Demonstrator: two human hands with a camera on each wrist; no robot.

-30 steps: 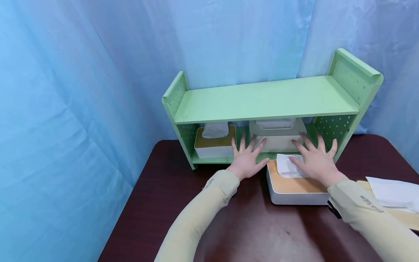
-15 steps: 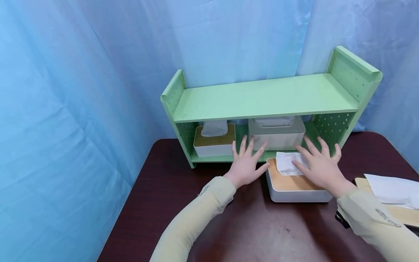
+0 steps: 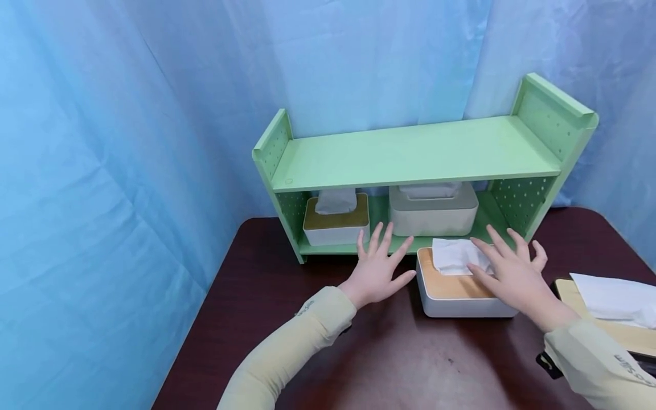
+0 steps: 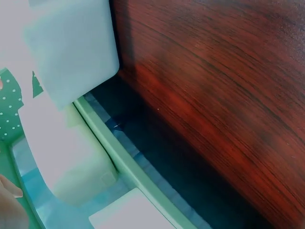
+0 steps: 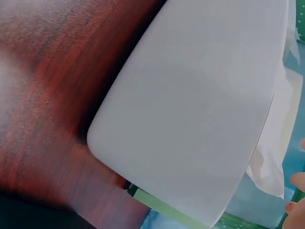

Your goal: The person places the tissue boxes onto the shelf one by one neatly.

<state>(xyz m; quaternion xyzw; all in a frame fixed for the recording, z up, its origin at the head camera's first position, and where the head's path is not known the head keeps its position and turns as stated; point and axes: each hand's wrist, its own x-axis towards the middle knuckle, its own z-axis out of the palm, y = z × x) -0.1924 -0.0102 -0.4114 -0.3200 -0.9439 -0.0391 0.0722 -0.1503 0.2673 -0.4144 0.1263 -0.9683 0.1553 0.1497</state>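
My left hand hovers before the shelf, fingers spread and holding nothing. Over the right side of a wood-topped tissue box on the table hangs my right hand, its fingers apart and slightly bent. I cannot tell whether it touches the tissue. On the lower shelf, just beyond both hands, sits a grey-topped white tissue box. A smaller tissue box with a brown top is at the shelf's left end. In the right wrist view, the near tissue box's white side fills the middle, and fingertips show at the right edge.
The green two-tier shelf stands at the back of the dark red-brown table. Its upper board bears nothing visible. Another wood-topped tissue box lies at the far right, partly out of view. Blue curtains hang behind and to the left.
Both hands have drawn back from the grey-topped tissue box on the shelf, the left toward me and slightly left, the right toward me and rightward. The boxes stay in place.
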